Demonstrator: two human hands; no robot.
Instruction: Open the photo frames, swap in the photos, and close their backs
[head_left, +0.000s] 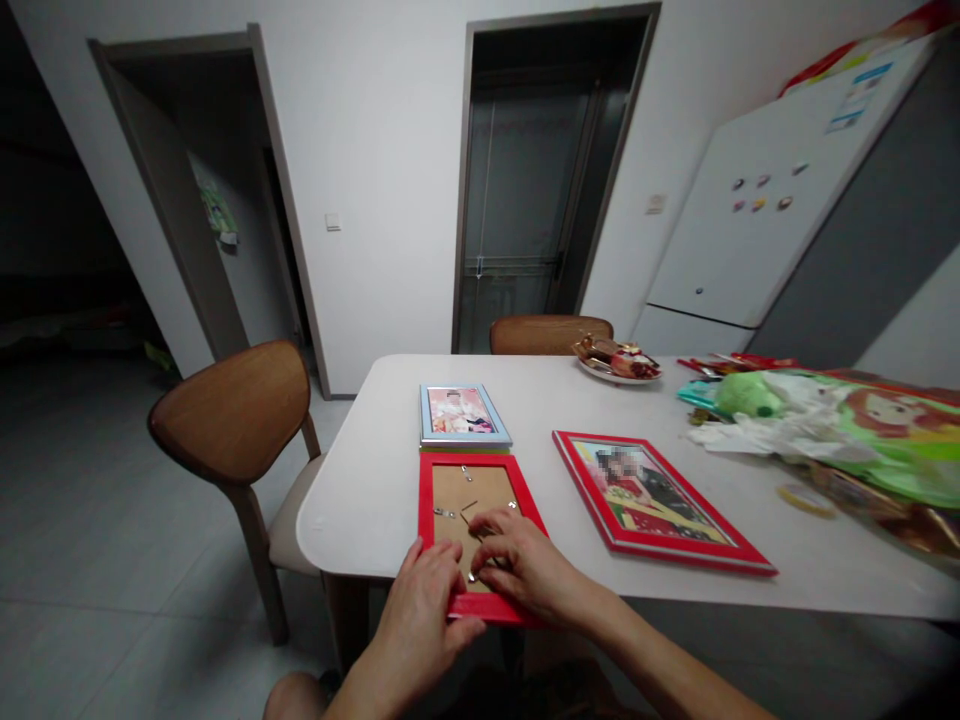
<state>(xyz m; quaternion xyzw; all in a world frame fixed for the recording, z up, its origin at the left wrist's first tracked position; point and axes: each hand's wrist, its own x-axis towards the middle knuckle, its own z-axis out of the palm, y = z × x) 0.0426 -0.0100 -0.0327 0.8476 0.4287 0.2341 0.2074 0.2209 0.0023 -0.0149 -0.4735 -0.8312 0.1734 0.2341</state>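
A red picture frame (426,500) lies face down at the table's near edge, its brown backing board (450,487) upward. Small metal clips (466,473) sit along the board's sides, and a thin bent wire stand rises near its middle. My left hand (427,600) grips the frame's near left corner, thumb along the front edge. Over the board's near right part is my right hand (529,565), fingers curled and pinching at the near clip (472,577). Beyond lies a light blue picture frame (427,415), face up. A second red picture frame (592,490) rests face up to the right.
The white table (352,480) has a plate of food (619,365) at the back. Plastic bags (795,420) and a tape roll (806,500) cover its right side. Wooden chairs stand left (240,410) and behind (551,335). A refrigerator (772,190) is at right.
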